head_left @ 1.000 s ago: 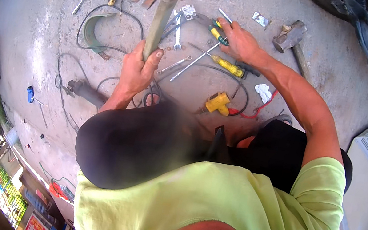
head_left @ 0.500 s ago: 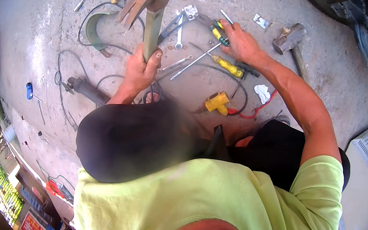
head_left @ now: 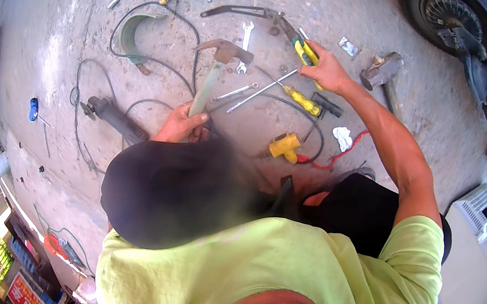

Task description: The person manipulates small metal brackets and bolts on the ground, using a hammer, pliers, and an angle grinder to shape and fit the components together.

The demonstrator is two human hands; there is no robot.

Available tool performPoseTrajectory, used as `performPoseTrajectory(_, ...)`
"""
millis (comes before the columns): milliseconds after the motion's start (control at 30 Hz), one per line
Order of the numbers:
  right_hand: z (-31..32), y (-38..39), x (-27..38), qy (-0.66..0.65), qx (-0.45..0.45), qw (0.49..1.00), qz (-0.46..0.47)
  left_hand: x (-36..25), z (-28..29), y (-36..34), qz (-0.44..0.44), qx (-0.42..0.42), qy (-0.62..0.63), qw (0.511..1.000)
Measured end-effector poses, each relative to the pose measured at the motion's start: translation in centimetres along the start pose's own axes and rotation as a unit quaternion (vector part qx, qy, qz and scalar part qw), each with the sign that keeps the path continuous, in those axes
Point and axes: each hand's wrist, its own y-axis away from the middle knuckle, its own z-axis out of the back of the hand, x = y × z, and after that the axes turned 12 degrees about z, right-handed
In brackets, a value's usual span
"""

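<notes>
While your left hand [head_left: 183,124] is wrapping its fingers around a claw hammer [head_left: 209,79], its head standing beyond the thumb, your right hand [head_left: 331,71] is curling its fingers around green-and-yellow pliers [head_left: 302,50]. A dark, bent metal piece [head_left: 239,9] is extending from the pliers' nose, left of these fingers; a yellow-handled screwdriver [head_left: 300,99] is lying on your side of them, a double-ended wrench [head_left: 245,45] between both hands.

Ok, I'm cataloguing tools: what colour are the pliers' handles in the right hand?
Yellow and green handles, clearest in the head view.
</notes>
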Motion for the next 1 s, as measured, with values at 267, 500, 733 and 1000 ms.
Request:
performPoseTrajectory(267,2.7,-1.7,5.6,-0.407,0.083,0.897,-0.152,-1.9,-0.2,0.9,0.057,-0.046,-0.244,0.967)
performPoseTrajectory(500,3.1,-1.8,8.2,-0.514,0.144,0.831,-0.154,-5.2,2.2,-0.3,-0.139,-0.28,-0.549,0.775)
performPoseTrajectory(733,2.8,-1.8,12.6,-0.606,0.216,0.752,-0.142,-15.6,-1.2,-0.8,-0.493,-0.327,-0.483,0.646)
performPoseTrajectory(1000,3.8,-1.8,16.4,-0.609,0.25,0.735,-0.16,-17.0,-2.3,-1.3,-0.389,-0.113,-0.391,0.827)
